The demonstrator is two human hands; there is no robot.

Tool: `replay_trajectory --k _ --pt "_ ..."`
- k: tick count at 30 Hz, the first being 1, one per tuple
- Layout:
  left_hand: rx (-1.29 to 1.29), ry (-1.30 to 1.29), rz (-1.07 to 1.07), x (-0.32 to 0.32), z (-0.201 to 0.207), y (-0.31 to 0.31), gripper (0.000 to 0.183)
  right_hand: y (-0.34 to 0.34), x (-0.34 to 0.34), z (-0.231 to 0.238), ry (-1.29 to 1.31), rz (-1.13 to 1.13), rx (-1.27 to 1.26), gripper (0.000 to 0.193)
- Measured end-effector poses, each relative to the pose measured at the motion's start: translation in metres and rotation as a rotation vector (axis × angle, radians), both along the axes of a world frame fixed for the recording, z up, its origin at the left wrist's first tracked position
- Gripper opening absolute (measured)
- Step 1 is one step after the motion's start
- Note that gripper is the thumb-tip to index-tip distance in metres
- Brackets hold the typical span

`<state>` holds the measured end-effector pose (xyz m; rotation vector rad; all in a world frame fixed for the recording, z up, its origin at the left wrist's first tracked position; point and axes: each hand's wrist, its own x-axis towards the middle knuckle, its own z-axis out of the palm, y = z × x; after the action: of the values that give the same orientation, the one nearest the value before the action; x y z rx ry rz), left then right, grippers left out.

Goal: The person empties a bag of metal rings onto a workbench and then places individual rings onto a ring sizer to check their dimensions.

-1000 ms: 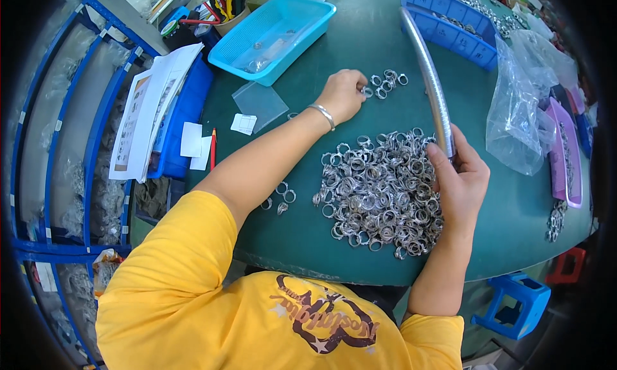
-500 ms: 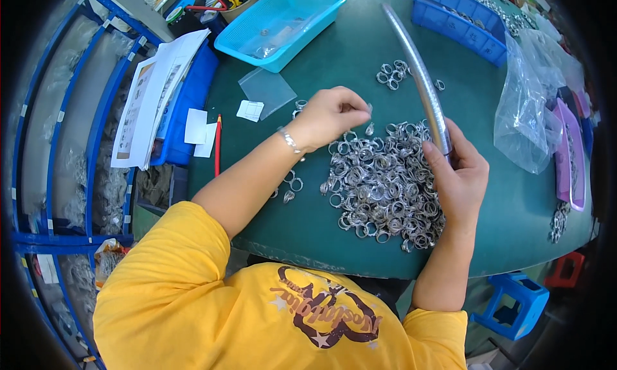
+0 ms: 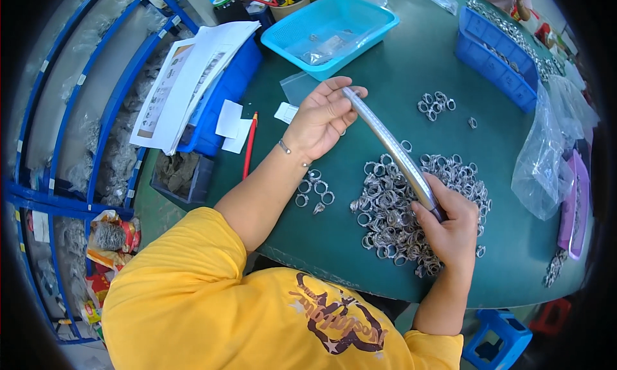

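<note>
My right hand (image 3: pixel 452 225) grips the dark handle end of a tapered silver ring mandrel (image 3: pixel 392 140), which slants up and to the left. At its thin tip are the curled fingers of my left hand (image 3: pixel 317 121), palm partly turned up. Whether a ring sits between those fingers cannot be made out. Beneath the mandrel and my right hand spreads a large heap of silver rings (image 3: pixel 392 225) on the green table (image 3: pixel 347 254). A small group of rings (image 3: pixel 316 187) lies apart, to the right of my left forearm.
Farther back stand a light-blue basket (image 3: pixel 331 61) and a blue bin (image 3: pixel 498 65). Several more rings (image 3: pixel 435 105) lie beyond the heap. A red pen (image 3: pixel 250 145) and paper slips (image 3: pixel 236 133) are at left. A clear bag (image 3: pixel 546 158) and purple tray (image 3: pixel 572 206) are at right.
The mandrel has tilted from nearly upright to a leftward slant. My left hand has turned, opened from its pinch beside the heap and risen to the mandrel's tip. The whole view has shifted.
</note>
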<state>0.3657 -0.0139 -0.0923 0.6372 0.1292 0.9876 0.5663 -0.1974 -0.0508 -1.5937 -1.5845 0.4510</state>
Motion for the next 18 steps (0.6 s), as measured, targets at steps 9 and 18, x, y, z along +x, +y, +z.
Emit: replay_trajectory --k 9,18 --pt "0.221 0.280 -0.160 0.016 0.009 -0.032 0.050 0.003 -0.006 -0.002 -0.060 0.010 0.132 0.038" --pt "0.425 0.436 -0.099 0.021 0.010 -0.026 0.021 0.005 -0.004 -0.004 -0.004 0.014 0.143 0.038"
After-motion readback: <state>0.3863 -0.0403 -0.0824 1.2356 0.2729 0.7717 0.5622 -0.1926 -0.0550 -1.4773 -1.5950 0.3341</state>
